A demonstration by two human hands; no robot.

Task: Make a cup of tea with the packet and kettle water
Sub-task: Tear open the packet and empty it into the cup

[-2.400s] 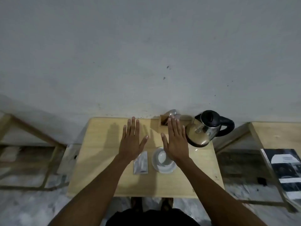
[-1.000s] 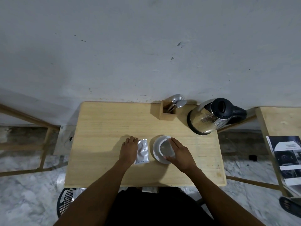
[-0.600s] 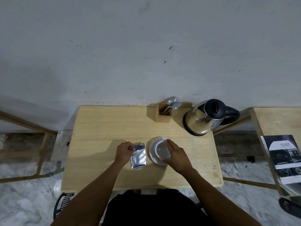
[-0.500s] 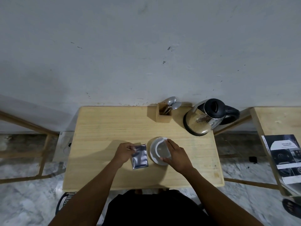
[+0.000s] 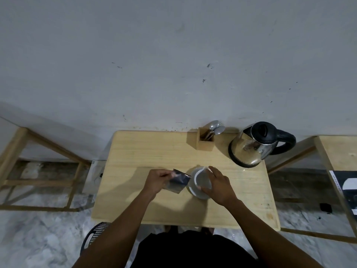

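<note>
Foil packet (image 5: 176, 183) pinched in left hand (image 5: 156, 180), right hand (image 5: 219, 185) cupping cup (image 5: 201, 178) mid-table (image 5: 135, 151).

Table (image 5: 146, 151) is pale matt wood with visible grain, and so is the little spoon box (image 5: 204, 144). Kettle (image 5: 249, 151) is shiny mirror-like steel with a black plastic lid and handle. Packet (image 5: 176, 183) looks like glossy silver foil. Spoons (image 5: 217, 127) are polished metal.

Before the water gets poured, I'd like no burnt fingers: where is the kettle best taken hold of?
By the black loop handle on the kettle's right side, coming in from the right with the right hand. It juts clear of the shiny metal body, and the spout faces left, toward the cup.
</note>
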